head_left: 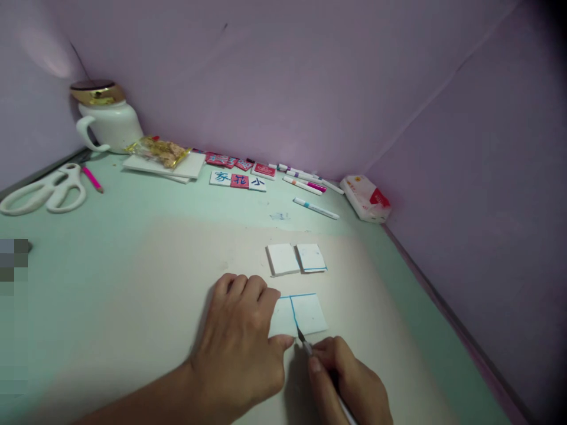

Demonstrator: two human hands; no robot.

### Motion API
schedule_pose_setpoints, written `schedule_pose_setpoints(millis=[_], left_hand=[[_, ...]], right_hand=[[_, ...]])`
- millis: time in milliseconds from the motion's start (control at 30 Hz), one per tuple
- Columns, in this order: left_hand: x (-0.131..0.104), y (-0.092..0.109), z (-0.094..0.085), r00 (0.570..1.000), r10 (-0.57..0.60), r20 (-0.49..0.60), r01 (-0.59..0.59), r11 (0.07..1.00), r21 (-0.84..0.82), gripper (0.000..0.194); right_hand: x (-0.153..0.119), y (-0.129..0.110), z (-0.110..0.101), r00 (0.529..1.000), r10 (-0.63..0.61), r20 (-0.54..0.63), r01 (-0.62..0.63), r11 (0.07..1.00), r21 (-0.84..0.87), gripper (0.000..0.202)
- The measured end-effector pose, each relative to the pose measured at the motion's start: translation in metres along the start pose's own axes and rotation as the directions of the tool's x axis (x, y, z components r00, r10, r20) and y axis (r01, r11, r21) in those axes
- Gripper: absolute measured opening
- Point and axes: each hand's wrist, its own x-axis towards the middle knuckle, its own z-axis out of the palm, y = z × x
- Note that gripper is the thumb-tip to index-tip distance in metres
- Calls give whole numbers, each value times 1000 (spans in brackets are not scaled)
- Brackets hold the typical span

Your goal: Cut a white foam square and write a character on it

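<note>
A white foam piece (311, 313) with blue lines along its top edge and down its middle lies on the table. My left hand (245, 330) presses on its left part, thumb at the lower edge, the other fingers curled. In my right hand (348, 378) is a craft knife (306, 343), its blade tip at the lower end of the middle blue line. Just beyond the piece sit two white squares, one plain (283, 259) and one with a blue lower edge (311, 257).
Scissors (53, 189), a pink pencil (93, 179) and a lidded mug (113, 125) stand or lie at the left. Along the wall are white sheets (192, 166), character tiles (240, 180), several markers (315, 208) and a white packet (364, 198).
</note>
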Motion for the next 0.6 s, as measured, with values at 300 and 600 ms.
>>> schedule_pose_setpoints(millis=[300,600], left_hand=[[0,-3,4,998,51,-34,-51,999,8,18],[-1,-6,4,993,114,-42,-110,990,85,20]], right_hand=[[-3,3,1,995,-100,5,101,993,-56,20],[2,-8,-5,990,-134,34,134,991,8,23]])
